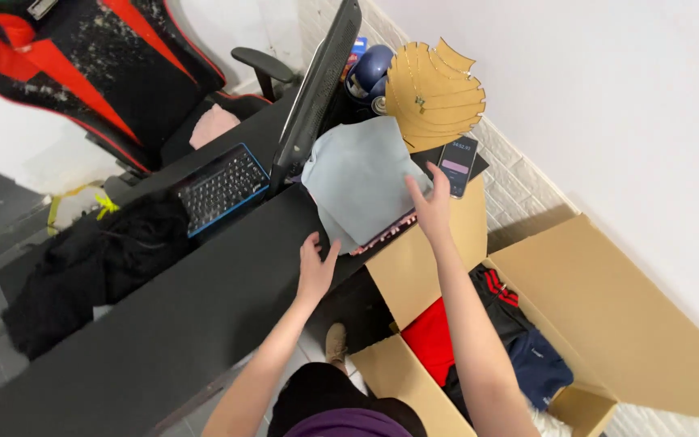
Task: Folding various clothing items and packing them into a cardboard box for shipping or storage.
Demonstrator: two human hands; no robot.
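Hands [315,271] flat on cloth [362,182] (both open).

bare desk [163,324] left, monitor [317,89] blocking behind

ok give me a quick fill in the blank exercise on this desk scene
1. Both hands rest on a folded pale ____ cloth on the desk.
2. The keyboard has a ____ edge.
3. A red garment lies in an open ____ box.

Missing words: blue; blue; cardboard
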